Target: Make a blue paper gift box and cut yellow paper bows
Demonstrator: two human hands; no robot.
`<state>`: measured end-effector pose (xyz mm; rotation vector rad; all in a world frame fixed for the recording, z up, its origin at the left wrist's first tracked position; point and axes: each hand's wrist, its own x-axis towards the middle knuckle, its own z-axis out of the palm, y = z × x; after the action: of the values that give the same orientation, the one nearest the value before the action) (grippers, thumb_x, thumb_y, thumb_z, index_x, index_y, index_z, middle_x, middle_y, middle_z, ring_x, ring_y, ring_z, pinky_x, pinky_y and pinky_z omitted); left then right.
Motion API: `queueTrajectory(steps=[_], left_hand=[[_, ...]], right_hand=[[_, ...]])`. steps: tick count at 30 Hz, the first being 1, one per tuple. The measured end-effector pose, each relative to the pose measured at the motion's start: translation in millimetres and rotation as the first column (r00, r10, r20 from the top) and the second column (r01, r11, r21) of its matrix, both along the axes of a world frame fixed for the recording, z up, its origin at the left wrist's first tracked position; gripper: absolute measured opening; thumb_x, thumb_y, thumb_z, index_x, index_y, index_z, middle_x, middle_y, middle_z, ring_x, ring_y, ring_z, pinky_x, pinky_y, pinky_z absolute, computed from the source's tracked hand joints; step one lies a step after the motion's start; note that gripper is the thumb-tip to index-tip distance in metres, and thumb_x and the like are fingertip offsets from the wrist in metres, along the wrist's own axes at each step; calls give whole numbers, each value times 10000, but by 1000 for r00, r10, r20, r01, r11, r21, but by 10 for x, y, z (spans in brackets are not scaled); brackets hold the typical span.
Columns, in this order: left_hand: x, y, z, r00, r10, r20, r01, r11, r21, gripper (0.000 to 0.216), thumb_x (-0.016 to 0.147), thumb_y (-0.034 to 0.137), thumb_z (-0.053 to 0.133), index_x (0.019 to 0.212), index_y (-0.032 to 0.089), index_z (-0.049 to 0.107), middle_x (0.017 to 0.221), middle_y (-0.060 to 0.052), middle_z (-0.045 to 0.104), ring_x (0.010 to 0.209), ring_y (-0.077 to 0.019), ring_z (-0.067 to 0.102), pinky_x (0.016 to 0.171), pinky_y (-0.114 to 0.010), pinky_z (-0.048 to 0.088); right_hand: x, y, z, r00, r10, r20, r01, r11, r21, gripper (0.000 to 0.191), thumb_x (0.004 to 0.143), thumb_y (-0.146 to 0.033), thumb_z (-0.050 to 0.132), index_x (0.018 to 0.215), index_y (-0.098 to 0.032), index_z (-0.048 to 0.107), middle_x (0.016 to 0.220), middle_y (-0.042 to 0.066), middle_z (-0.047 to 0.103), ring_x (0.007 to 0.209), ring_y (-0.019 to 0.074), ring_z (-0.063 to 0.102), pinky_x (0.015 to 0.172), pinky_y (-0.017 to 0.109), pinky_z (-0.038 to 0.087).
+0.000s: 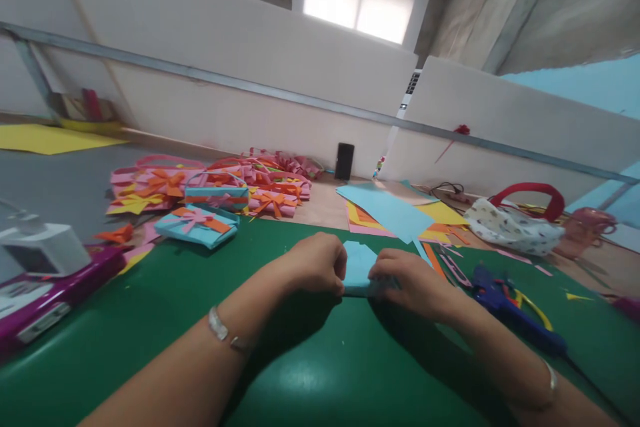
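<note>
A small folded piece of light blue paper [359, 263] lies on the green tabletop between my hands. My left hand [320, 263] pinches its left edge, fingers curled and thumb pressed near the lower corner. On the opposite edge, my right hand [413, 283] grips the paper with bent fingers; its fingertips are slightly blurred. A fold runs along the side of the paper closest to me. A finished blue paper bag [197, 227] with a pink and orange bow rests farther left.
Pink paper bags with orange bows [165, 183] are heaped at the back left. Blue sheets [385, 208] lie over yellow and orange ones behind my hands. At right are a blue glue gun [515, 313] and a pink cutter [454, 268]. A purple power strip [65, 300] sits left; a phone [345, 161] stands behind.
</note>
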<state>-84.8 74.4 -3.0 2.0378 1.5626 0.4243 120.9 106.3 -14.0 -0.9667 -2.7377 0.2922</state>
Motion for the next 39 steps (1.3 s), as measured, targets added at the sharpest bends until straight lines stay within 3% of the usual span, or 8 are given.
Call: queueTrajectory(steps=[7,10,13,17,21,27,33,39], left_hand=[[-54,130,2,984,134,119,-149,980,129,199,840,270,517,946,134,617,918,-43,656,807,-152,612,716,-316,478],[-66,106,-25,991,113,78,-120,989,88,364,674,201,668,1032,150,633,991,-69,649,869,-201,614,719,-289,473],[-67,59,-55,999,28,26,-29,998,51,533,505,208,771,1028,209,669,1021,-64,638,918,-248,601,743,-286,459],[-66,34,-64,1000,2,9,-2,1000,31,533,549,214,741,1074,210,648,1055,-79,622,946,-249,592,757,-285,458],[-59,35,-45,1000,20,20,-20,1000,-9,609,598,123,679,1190,197,556,1152,-105,564,966,-231,595,737,-270,480],[45,97,-143,998,58,7,-58,998,-17,316,851,351,533,1103,162,555,1078,-57,604,913,-187,600,785,-391,498],[111,142,-308,988,145,-60,-144,989,22,308,843,340,550,1104,176,549,1167,-70,560,985,-202,573,825,-417,485],[91,154,-297,989,134,-57,-134,991,13,307,841,338,554,1100,173,551,1165,-70,559,982,-202,573,816,-411,490]], right_hand=[[127,197,120,982,-174,-66,171,984,-53,132,800,-196,535,807,-172,664,788,31,653,734,152,585,651,250,422],[169,217,117,972,-235,0,234,967,-98,206,775,-309,584,891,-159,666,650,10,611,598,153,548,531,250,375],[166,172,79,968,-243,61,249,957,-151,468,677,-364,688,1089,-157,610,657,-9,587,580,147,526,502,236,351],[148,141,53,962,-258,90,271,943,-192,570,623,-337,730,1141,-146,587,688,-5,564,609,147,515,511,228,351],[139,159,75,964,-248,91,263,933,-243,443,755,-380,608,1136,-155,592,689,1,580,606,139,531,516,220,368],[79,156,33,961,-265,83,276,938,-208,390,818,-402,527,1078,-131,634,708,32,602,639,156,527,562,242,354],[70,152,7,957,-273,102,289,933,-216,393,785,-432,568,1059,-158,635,679,15,603,599,147,522,524,227,339],[19,110,-23,935,-335,115,350,923,-162,448,811,-518,494,1055,-159,601,745,49,613,656,178,529,546,246,332]])
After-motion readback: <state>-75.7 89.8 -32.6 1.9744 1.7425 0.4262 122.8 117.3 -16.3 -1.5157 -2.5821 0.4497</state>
